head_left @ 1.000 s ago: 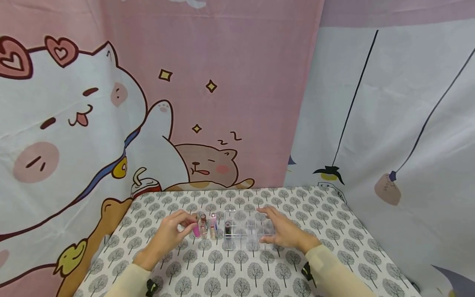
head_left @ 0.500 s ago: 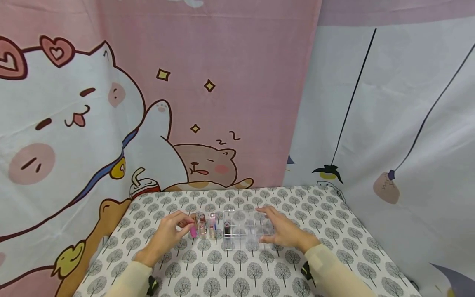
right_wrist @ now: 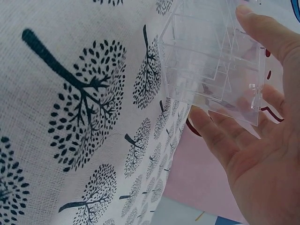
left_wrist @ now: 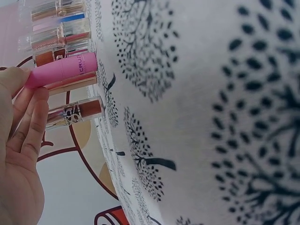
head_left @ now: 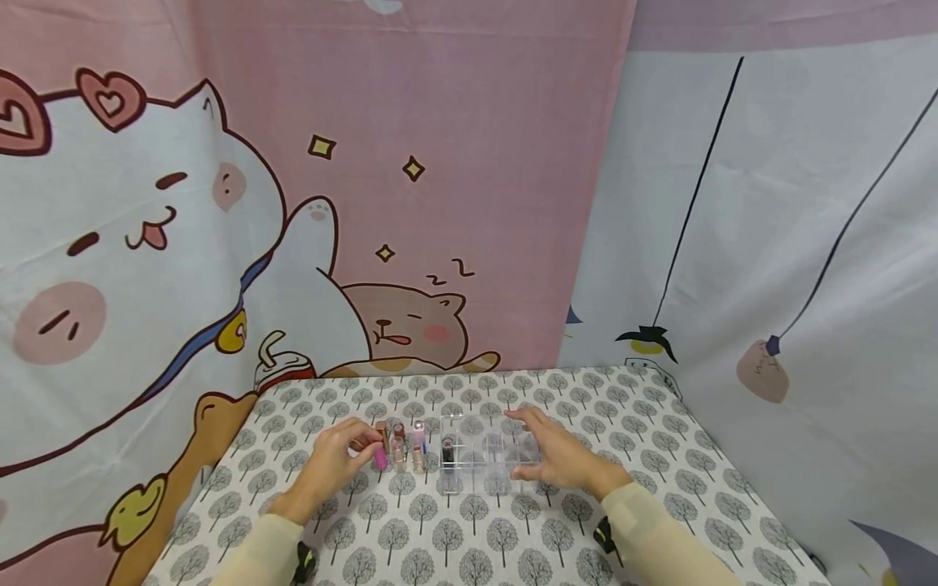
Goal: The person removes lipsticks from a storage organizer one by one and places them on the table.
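1. left hand (head_left: pixel 333 464): fingers and thumb pinch a pink lipstick tube (head_left: pixel 380 456); in the left wrist view the tube (left_wrist: pixel 63 69) sticks out from the fingertips (left_wrist: pixel 35 117), its long axis running from the hand toward the row of other tubes.
2. right hand (head_left: pixel 560 456): fingers straight and relaxed, laid against the right end of the clear organizer (head_left: pixel 487 457); in the right wrist view the fingers (right_wrist: pixel 262 40) bracket the clear box's (right_wrist: pixel 211 61) end wall, touching it, nothing curled round it.
3. pink lipstick tube: just off the counter (head_left: pixel 476 537) near its middle, at the left end of the standing row, tilted rather than upright, lower end toward the counter.
4. standing tubes (head_left: pixel 407 443): a short upright row between the left hand and the organizer, touching or nearly touching one another; the left wrist view shows several, clear-capped with reddish and gold bodies (left_wrist: pixel 75 112).
5. clear organizer: lies to the right of the held tube, beyond the standing row; long axis runs left to right across the counter; one dark tube (head_left: pixel 449 452) stands in its leftmost compartment, the others appear unfilled.
6. key relation: the left hand carries the tube and is nearer the organizer's left, filled end; the right hand is at the far right end, well apart from the tube.
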{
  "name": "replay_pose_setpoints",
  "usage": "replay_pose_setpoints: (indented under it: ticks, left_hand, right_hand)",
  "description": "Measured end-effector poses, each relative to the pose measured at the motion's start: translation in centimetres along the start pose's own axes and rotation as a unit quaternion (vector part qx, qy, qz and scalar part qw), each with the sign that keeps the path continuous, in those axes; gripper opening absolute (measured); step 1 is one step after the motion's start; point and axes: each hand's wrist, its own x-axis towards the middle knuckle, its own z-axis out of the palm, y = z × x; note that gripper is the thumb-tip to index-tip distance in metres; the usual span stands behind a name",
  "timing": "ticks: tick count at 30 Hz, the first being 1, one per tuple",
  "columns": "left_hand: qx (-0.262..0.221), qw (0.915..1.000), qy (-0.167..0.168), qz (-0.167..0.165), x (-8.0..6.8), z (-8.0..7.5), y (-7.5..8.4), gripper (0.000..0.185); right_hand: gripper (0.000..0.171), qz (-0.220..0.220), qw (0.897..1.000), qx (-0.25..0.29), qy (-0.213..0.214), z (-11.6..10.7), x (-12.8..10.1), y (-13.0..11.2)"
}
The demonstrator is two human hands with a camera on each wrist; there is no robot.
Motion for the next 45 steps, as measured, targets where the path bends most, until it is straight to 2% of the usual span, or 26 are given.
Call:
replay_pose_setpoints:
  ticks: [8,18,24,29,39,45]
  left_hand:
    - [-0.003,0.9996,-0.014,-0.023,-0.1,-0.1,0.1,0.023]
    - [-0.009,0.9998,-0.011,-0.016,0.1,-0.2,0.3,0.026]
    - [0.005,1.0000,0.005,-0.004,0.3,-0.4,0.7,0.028]
    - [0.017,0.9998,0.005,-0.009,0.5,-0.6,1.3,0.029]
    - [0.021,0.9991,0.018,0.033,1.5,-0.7,2.5,0.038]
    - [0.027,0.9981,0.014,0.053,2.1,-0.6,3.3,0.040]
  right_hand:
    - [0.105,0.009,1.000,-0.003,-0.002,0.0,-0.2,0.0]
    - [0.104,0.009,1.000,-0.003,-0.003,0.1,-0.2,-0.1]
    - [0.105,0.009,1.000,-0.004,-0.002,0.1,-0.3,0.0]
    - [0.105,0.006,1.000,-0.007,-0.004,0.1,-0.2,0.0]
    - [0.104,0.000,1.000,-0.006,-0.003,-0.2,0.0,-0.2]
    - [0.105,-0.004,1.000,-0.002,-0.004,-0.2,0.1,-0.2]
